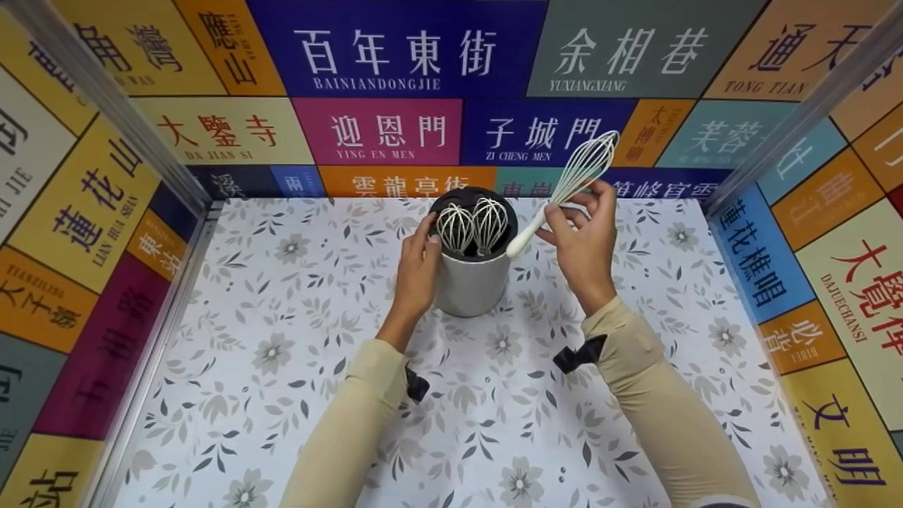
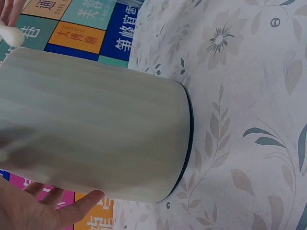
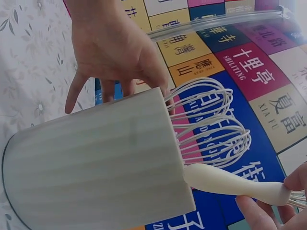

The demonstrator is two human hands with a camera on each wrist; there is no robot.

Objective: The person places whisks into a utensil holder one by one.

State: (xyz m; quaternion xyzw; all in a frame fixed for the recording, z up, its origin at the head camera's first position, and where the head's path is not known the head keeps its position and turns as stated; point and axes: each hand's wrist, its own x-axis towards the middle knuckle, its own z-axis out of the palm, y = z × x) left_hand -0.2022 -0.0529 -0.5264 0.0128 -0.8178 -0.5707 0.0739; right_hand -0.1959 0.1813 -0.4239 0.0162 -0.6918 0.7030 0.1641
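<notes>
A pale grey cylindrical container (image 1: pixel 473 286) with a dark interior stands upright on the table. Two wire whisks (image 1: pixel 489 224) stand in it, wire loops upward, their handles hidden inside. The left hand (image 1: pixel 417 264) rests against the container's left side near the rim; the left wrist view shows its fingers (image 2: pixel 84 206) spread and fairly straight along the wall. In the right hand (image 1: pixel 587 247) a third whisk (image 1: pixel 525 235) is pinched where the white handle meets the wires. This whisk tilts, loops up to the right, with its handle end (image 3: pixel 199 176) beside the container's right rim.
A white cloth with grey flowers and leaves covers the table (image 1: pixel 275 409). Colourful panels with Chinese lettering (image 1: pixel 395 53) enclose the back and both sides. Metal frame posts (image 1: pixel 134 120) run along the corners. Small dark devices (image 1: pixel 578 354) are strapped to both wrists.
</notes>
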